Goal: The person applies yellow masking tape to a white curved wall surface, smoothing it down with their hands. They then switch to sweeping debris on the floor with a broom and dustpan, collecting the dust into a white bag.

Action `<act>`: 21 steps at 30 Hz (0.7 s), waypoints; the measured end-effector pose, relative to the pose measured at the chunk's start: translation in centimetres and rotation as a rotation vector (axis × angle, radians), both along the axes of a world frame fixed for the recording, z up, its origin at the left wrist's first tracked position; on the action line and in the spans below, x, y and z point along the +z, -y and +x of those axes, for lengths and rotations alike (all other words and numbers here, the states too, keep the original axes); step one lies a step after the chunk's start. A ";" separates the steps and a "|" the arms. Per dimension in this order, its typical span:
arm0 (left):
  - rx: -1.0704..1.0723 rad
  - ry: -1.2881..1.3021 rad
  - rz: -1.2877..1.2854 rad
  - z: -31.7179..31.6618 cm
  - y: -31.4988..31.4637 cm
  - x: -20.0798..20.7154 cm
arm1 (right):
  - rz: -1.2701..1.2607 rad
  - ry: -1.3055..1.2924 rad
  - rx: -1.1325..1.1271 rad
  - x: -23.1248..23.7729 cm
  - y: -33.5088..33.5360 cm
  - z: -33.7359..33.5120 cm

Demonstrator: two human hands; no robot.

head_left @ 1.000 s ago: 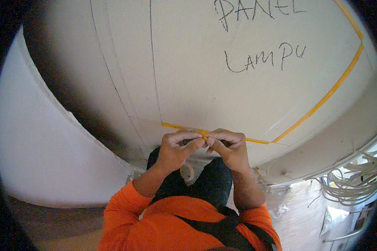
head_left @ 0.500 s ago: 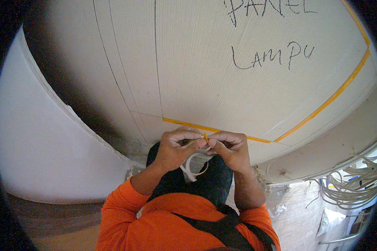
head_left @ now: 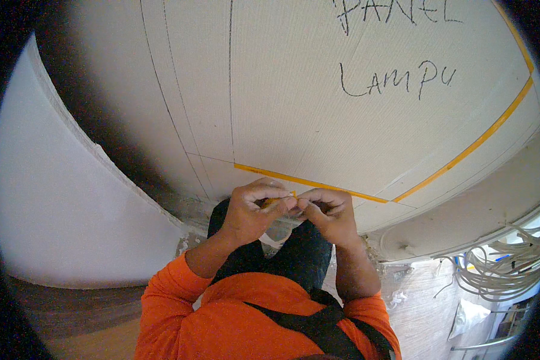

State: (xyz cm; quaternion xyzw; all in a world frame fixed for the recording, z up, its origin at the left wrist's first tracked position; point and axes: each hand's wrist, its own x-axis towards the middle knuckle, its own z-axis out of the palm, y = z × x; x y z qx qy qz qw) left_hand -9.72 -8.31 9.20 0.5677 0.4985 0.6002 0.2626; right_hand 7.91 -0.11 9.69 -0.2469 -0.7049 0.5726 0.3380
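Observation:
My left hand and my right hand meet fingertip to fingertip in front of my lap, both closed in a pinch. Between the thumbs and forefingers a small end of orange-yellow tape sticks up. More of the same colour shows inside the curl of the left fingers. Below the hands a pale white strip shows in front of my dark trousers; how it joins the tape is hidden. Just beyond my fingers, a line of orange-yellow tape runs along the lower part of a large pale panel.
Another tape line climbs the panel's right side, and thin dark lines and handwriting mark its face. To the left stands a white curved-looking board with a rough edge. Coiled pale cables and a white bag are at the right.
The white strip's loop below my hands has shrunk and shifted behind the fingers. More yellow now shows inside my left hand. Both hands stay pinched at nearly the same place.

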 end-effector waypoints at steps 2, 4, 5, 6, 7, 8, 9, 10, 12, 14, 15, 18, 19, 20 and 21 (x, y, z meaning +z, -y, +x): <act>0.001 0.004 0.001 -0.1 0.0 -0.4 | 0.044 0.033 0.008 -0.2 0.1 -0.1; 0.004 0.009 0.004 -0.2 0.1 -0.6 | 0.033 0.033 0.027 -0.4 0.1 -0.2; 0.003 0.014 0.008 -0.1 0.0 -0.7 | -0.001 0.018 0.039 -0.5 0.1 -0.3; 0.002 0.020 0.012 -0.1 0.0 -0.7 | -0.034 0.003 0.051 -0.6 0.2 -0.3; 0.001 0.031 0.007 0.0 0.1 -0.7 | -0.064 -0.004 0.052 -0.5 0.3 -0.4; 0.002 0.041 0.000 0.0 0.1 -0.6 | -0.096 -0.012 0.055 -0.5 0.4 -0.5; 0.003 0.051 -0.007 0.0 0.2 -0.6 | -0.128 -0.020 0.058 -0.4 0.5 -0.6; 0.010 0.058 -0.005 0.1 0.2 -0.7 | -0.142 -0.034 0.067 -0.4 0.6 -0.7; 0.025 0.070 -0.001 0.4 0.2 -1.0 | -0.171 -0.064 0.086 -0.4 0.8 -0.9; 0.032 0.071 -0.001 0.5 0.2 -1.0 | -0.220 -0.106 0.113 -0.6 0.8 -0.9; 0.036 0.071 -0.001 0.6 0.2 -1.0 | -0.244 -0.128 0.125 -0.7 0.8 -0.9; -0.002 0.161 -0.071 0.6 0.3 -0.7 | -0.268 -0.125 0.163 -0.9 0.4 -0.2; -0.007 0.176 -0.089 0.6 0.3 -0.7 | -0.266 -0.115 0.160 -0.9 0.4 -0.1; -0.013 0.189 -0.108 0.6 0.2 -0.8 | -0.266 -0.106 0.156 -0.8 0.4 0.0; -0.019 0.203 -0.127 0.6 0.2 -0.8 | -0.265 -0.097 0.152 -0.8 0.4 0.1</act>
